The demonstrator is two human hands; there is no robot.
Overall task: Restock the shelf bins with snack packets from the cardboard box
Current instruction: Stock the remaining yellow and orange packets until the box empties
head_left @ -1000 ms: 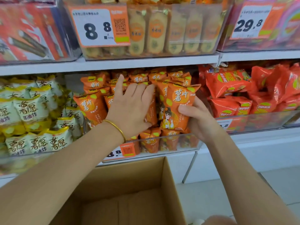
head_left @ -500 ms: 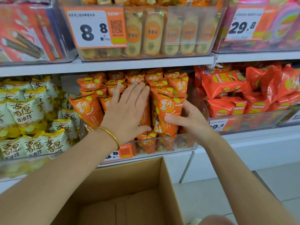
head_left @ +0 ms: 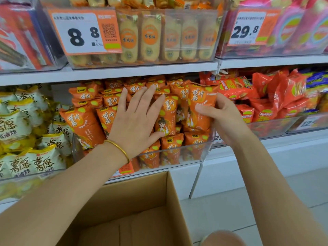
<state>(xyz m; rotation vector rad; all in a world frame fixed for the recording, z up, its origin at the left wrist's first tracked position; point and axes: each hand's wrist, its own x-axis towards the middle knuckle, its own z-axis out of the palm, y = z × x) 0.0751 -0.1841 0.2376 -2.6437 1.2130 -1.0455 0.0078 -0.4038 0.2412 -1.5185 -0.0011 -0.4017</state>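
Snack packet, orange one, is standing at the right edge of the clear bin. R hand is gripping it, prob. fitting it in. L hand is lying flat, spread out, pressing other packets back so they aren't tipping out.

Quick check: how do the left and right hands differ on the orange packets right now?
The left hand lies flat with fingers spread, pressing the stacked orange packets; the right hand curls thumb and fingers round one upright orange packet at the bin's right end. The left wrist wears a gold bangle; the right wrist is bare. Both work in the same clear bin.
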